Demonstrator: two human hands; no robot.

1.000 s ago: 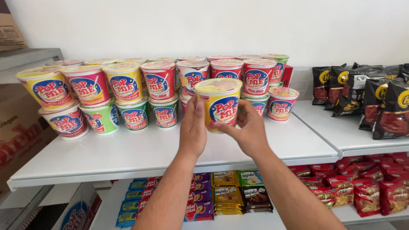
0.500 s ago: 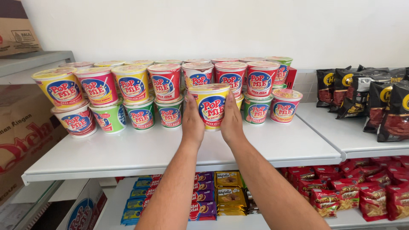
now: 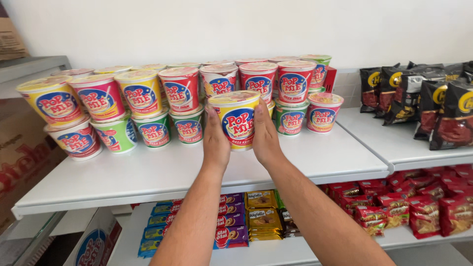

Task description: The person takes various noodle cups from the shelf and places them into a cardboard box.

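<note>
A white shelf (image 3: 148, 177) is carrying two tiers of noodle cups (image 3: 182, 106), with dark snack bags (image 3: 433, 106) sitting on the next shelf to the right. The left hand (image 3: 217, 140) and right hand (image 3: 265, 135) are clasping a yellow cup (image 3: 237, 120) between the palms, standing upright on the shelf, just before the stacked rows.

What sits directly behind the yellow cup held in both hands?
Behind the yellow cup, stacked rows of noodle cups show above its lid. The lower cup right behind it is mostly covered by the cup and both hands.
</note>
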